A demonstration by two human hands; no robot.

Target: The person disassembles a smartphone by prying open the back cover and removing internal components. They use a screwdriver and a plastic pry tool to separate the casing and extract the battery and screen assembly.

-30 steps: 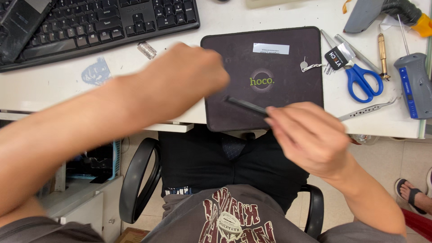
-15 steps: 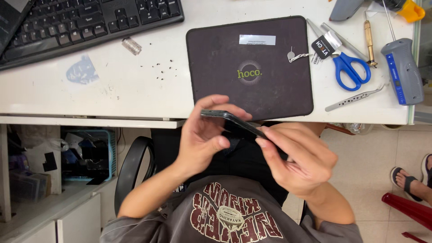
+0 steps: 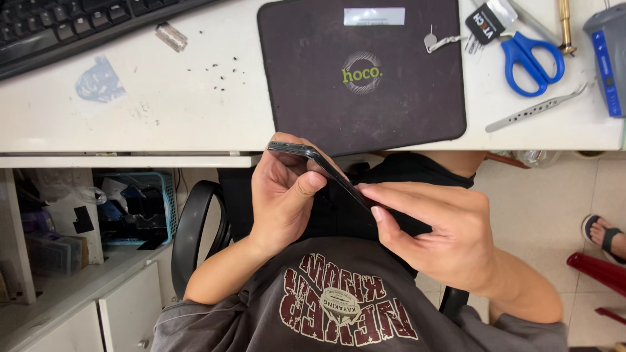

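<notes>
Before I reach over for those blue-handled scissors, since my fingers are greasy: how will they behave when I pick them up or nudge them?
The blue-handled scissors look rigid and should lift as one piece. They lie flat on the white desk, so they will probably slide rather than roll. The smooth loops may feel slippery.

Bright even overhead light, soft shadows under desk edge (image 3: 195,156), sharp focus, slight edge distortion.

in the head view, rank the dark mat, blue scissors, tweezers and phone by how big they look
1. dark mat
2. phone, seen edge-on and nearer the camera, so unsure
3. blue scissors and tweezers look alike in length
</notes>
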